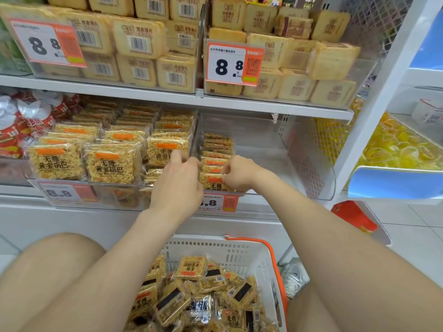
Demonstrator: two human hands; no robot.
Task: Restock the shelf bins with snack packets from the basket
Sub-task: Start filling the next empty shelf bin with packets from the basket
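A clear shelf bin (309,164) on the lower shelf holds one row of golden rice-crisp snack packets (217,149) standing on edge along its left side; its right part is bare. My left hand (178,180) and my right hand (237,172) both grip the front packet (212,182) of that row at its top corners. The bin to the left (36,182) is packed with the same packets (110,165). Below, between my knees, a white basket (230,250) with an orange handle holds several loose packets (191,268).
The upper shelf (143,92) carries clear bins of pale square cakes (330,61) behind 8.8 price tags (233,64). Red packets (14,130) sit at far left, yellow jelly cups (393,147) in a bin at right. A white upright (374,109) divides the shelving units.
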